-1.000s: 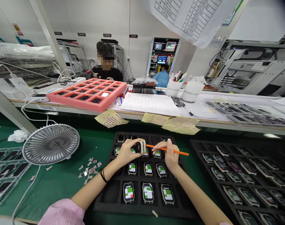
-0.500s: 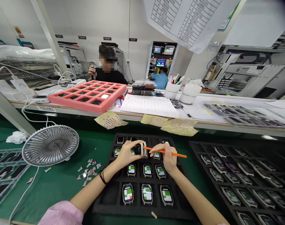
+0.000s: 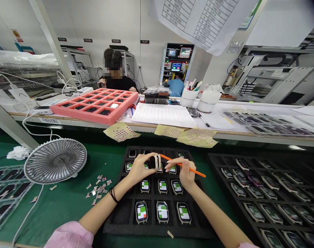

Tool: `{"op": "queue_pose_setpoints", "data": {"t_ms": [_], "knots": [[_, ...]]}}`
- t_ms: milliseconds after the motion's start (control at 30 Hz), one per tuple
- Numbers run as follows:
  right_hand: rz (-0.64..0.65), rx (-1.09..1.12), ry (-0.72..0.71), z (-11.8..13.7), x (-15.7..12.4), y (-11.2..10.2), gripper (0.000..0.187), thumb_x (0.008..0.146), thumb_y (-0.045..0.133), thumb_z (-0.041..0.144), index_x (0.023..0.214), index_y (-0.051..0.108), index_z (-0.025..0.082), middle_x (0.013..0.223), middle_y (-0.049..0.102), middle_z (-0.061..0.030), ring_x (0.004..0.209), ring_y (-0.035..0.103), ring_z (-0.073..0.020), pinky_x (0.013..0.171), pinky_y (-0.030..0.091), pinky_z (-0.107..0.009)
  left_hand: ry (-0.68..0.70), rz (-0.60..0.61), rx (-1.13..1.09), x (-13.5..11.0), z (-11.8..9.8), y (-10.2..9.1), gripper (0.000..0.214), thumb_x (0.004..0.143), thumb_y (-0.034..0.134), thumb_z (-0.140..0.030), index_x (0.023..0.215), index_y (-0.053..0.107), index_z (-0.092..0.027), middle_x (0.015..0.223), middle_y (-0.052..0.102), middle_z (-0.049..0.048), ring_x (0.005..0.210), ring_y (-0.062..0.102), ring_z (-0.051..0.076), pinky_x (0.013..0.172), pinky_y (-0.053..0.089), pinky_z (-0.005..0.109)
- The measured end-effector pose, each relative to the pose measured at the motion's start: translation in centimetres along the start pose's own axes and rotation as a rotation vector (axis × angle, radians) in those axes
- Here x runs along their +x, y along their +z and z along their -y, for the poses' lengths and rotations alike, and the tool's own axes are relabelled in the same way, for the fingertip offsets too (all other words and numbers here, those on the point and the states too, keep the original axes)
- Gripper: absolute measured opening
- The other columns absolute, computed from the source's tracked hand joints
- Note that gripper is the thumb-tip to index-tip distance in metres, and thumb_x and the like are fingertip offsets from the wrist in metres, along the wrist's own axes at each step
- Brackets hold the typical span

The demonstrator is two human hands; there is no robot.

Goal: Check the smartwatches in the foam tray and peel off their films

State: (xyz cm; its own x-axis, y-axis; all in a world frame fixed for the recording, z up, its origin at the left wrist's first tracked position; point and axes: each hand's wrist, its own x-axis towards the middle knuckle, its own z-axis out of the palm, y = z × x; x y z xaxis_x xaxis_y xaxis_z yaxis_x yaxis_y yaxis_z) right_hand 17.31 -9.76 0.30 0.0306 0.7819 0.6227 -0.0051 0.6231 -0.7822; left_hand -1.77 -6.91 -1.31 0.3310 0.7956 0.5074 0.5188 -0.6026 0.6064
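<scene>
We have the left hand [image 3: 140,167] curled round a smartwatch [image 3: 155,162], fingers and thumb closed on its pale case, held up over the black foam tray [image 3: 115,222]. The right hand [image 3: 185,171] is half closed, pinching an orange stick [image 3: 191,169] like a pencil. Its far end sits just beside the watch; we can't quite tell if it touches, the view there is crowded. Both hands block part of the tray's upper rows. Below them, watches [image 3: 142,212] with green-and-white screens sit in the foam pockets. A second black tray [image 3: 250,162] to the right holds more. On our left, a white desk fan [image 3: 55,161] stands on the green mat [image 3: 61,206], near scattered paper scraps [image 3: 97,187]. Ahead on the bench [image 3: 69,121]: a pink foam tray [image 3: 93,105] and yellow sheets [image 3: 120,131] over the edge.
</scene>
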Motion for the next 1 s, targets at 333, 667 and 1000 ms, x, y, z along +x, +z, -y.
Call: {"op": "queue_pose_setpoints", "data": {"t_ms": [333,667,1000], "knots": [[0.216,0.017,0.451,-2.8,0.1,2.2,0.044,0.067,0.076,0.036,0.069,0.034,0.024,0.059,0.044,0.0099,0.047,0.039,-0.0083,0.047,0.036,-0.021,0.112,-0.032,0.136,-0.3,0.2,0.3,0.044,0.068,0.069,-0.013,0.110,0.061,-0.023,0.124,0.058,0.0103,0.114,0.053,0.028,0.094,0.043,0.045],[0.179,0.226,0.542,-1.5,0.1,1.7,0.042,0.072,0.072,0.036,0.068,0.031,0.023,0.061,0.028,0.0093,0.052,0.025,-0.0084,0.049,0.031,-0.020,0.248,-0.072,0.026,-0.2,-0.4,-0.2,0.043,0.079,0.070,-0.032,0.120,0.058,-0.026,0.127,0.056,0.0113,0.118,0.051,0.027,0.097,0.043,0.044],[0.176,0.217,0.515,-1.6,0.2,1.7,0.044,0.072,0.071,0.041,0.067,0.032,0.023,0.059,0.030,0.0093,0.050,0.025,-0.0081,0.050,0.034,-0.022,0.402,-0.152,0.046,-0.5,-0.7,-0.4,0.026,0.082,0.066,-0.025,0.108,0.066,-0.027,0.130,0.054,0.0104,0.120,0.051,0.027,0.098,0.043,0.044]]}}
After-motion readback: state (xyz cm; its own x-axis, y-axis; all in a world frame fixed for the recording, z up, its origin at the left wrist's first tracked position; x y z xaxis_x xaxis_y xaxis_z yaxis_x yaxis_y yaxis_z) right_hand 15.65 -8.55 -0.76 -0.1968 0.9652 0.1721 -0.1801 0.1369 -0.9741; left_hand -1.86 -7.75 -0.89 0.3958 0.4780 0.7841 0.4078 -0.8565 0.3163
